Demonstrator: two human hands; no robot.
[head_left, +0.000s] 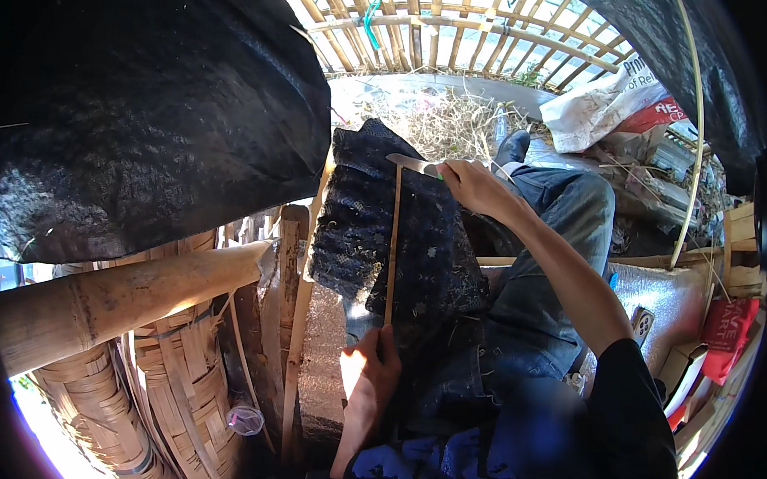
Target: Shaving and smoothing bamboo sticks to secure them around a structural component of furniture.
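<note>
My left hand (371,368) is closed on the near end of a thin bamboo strip (393,248), which runs away from me over a dark patterned cloth (430,255) draped on my left leg. My right hand (474,186) grips the handle of a knife (412,163). Its blade points left and crosses the strip's far end, apparently touching it. Whether the edge cuts in, I cannot tell. My right leg (560,208), in blue jeans, is bent beside the cloth.
A thick bamboo pole (132,303) juts in from the left above woven bamboo (181,382). Black sheeting (151,121) hangs upper left. Straw (447,115) lies before a slatted bamboo fence (460,21). A white and red sack (603,109) and a phone (642,322) are on the right.
</note>
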